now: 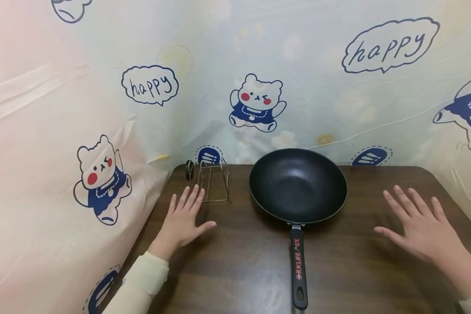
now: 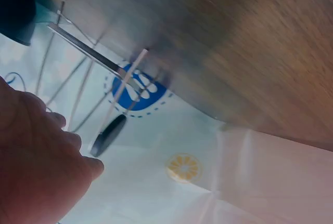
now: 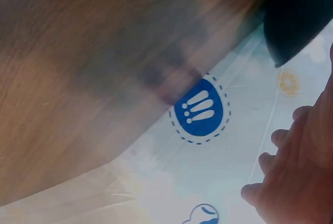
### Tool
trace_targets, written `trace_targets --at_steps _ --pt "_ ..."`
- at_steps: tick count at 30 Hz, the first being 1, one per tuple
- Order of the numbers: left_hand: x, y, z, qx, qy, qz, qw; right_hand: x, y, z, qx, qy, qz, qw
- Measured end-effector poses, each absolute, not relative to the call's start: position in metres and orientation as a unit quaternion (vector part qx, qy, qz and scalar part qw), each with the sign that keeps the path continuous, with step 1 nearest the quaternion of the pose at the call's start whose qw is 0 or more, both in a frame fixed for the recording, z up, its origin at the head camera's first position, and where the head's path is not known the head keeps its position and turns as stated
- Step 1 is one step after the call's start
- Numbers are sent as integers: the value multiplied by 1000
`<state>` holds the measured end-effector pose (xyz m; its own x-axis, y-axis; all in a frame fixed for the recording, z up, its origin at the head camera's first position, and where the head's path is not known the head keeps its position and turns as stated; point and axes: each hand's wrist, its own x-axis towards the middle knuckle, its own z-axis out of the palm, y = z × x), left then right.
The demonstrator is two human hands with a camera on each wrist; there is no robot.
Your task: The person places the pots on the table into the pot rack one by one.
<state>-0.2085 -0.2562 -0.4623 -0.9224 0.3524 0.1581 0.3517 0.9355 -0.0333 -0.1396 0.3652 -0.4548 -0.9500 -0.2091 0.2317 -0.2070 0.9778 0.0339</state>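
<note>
A black frying pan (image 1: 298, 187) lies on the brown wooden table (image 1: 235, 261), its handle (image 1: 298, 270) pointing toward me. Left of the pan, my left hand (image 1: 184, 222) is spread palm down with straight fingers and holds nothing. Just beyond its fingertips stands a thin metal wire rack (image 1: 216, 200) with a round dark disc (image 1: 189, 170) at its left side. In the left wrist view the rack's wires and the disc (image 2: 109, 135) show past the left hand (image 2: 41, 156). My right hand (image 1: 424, 226), also spread and holding nothing, is over the table right of the pan.
A pale cloth (image 1: 204, 52) printed with bears and the word "happy" hangs behind the table and along both sides. The table's rounded back corners meet it. The pan and rack stand close to the back edge.
</note>
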Motion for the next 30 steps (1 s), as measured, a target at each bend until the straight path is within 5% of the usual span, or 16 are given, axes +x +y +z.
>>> trace_targets --at_steps 14,30 --pt "-174 -217 -460 -248 -966 -13 70 -107 337 -451 150 -978 11 144" --pt "-134 -173 -455 -325 -839 -389 -198 -82 291 -462 220 -933 240 151"
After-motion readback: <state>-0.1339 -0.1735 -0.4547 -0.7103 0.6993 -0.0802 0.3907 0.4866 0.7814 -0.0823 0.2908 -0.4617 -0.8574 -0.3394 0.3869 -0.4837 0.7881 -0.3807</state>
